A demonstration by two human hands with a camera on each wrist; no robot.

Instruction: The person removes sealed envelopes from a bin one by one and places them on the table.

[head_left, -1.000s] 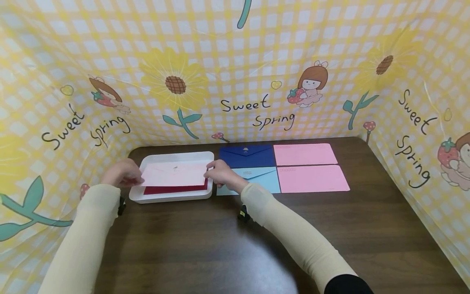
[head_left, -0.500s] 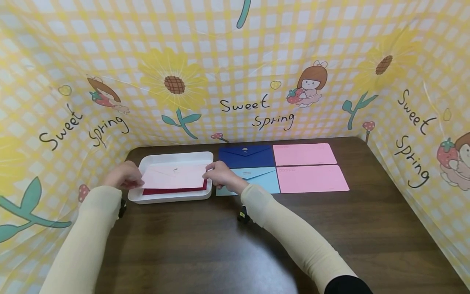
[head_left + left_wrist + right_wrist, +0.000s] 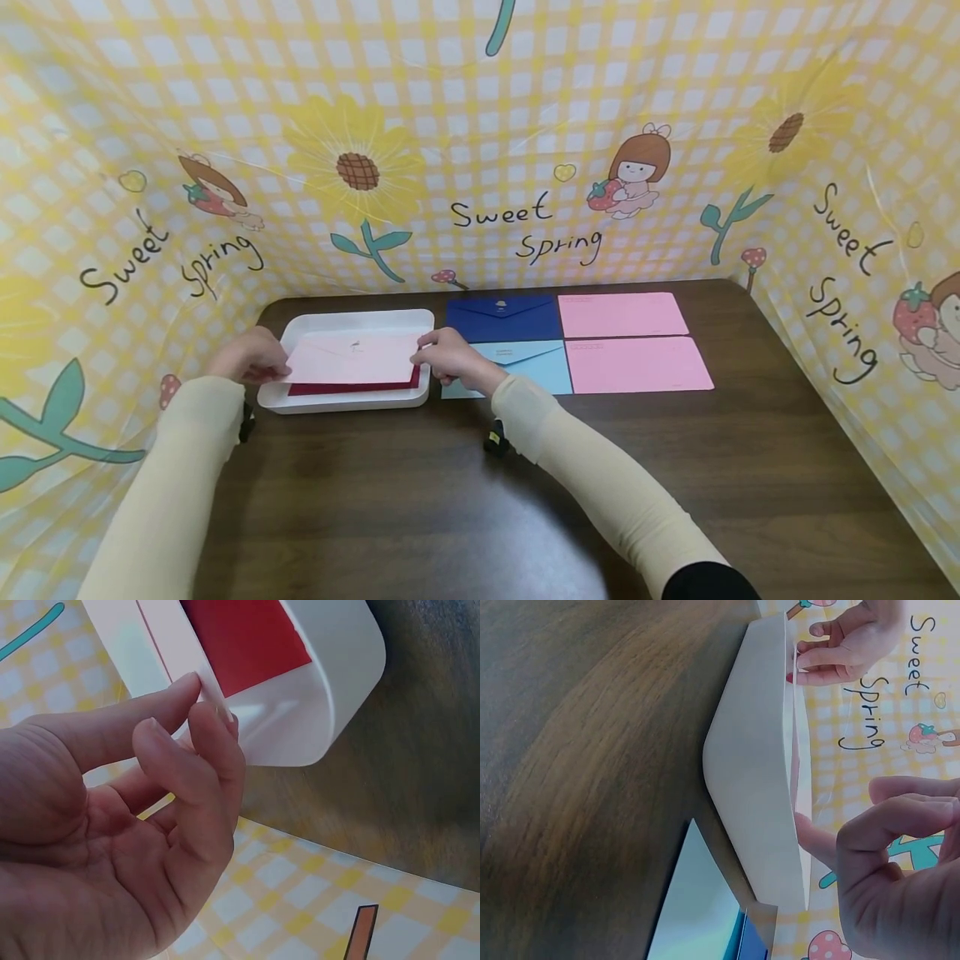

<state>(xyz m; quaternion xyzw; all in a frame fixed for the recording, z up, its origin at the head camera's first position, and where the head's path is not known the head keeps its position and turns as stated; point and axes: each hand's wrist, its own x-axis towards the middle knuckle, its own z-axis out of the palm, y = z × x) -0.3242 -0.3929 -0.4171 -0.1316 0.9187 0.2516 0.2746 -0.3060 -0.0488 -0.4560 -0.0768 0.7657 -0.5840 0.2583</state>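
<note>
A pale pink envelope (image 3: 352, 362) lies over a dark red envelope (image 3: 352, 388) in a white tray (image 3: 345, 403) at the back left of the table. My left hand (image 3: 251, 354) pinches its left end; in the left wrist view the thumb and fingertips meet at its edge, with the red envelope (image 3: 247, 645) beside. At the opposite end, my right hand (image 3: 453, 354) holds the right edge between thumb and index finger. The right wrist view shows a right fingertip at the rim of the tray (image 3: 757, 750), whose wall hides most of the pale envelope.
Right of the tray lie a dark blue envelope (image 3: 502, 319) and, nearer, a light blue envelope (image 3: 532, 367) partly under my right hand. Two pink envelopes (image 3: 622, 315) sit farther right. A yellow checked cloth (image 3: 510, 125) hangs round the table's back and sides.
The tray has shifted slightly left, with the pale pink envelope and both hands following a little. The front edge of that envelope sits slightly lower. The other envelopes stay where they were.
</note>
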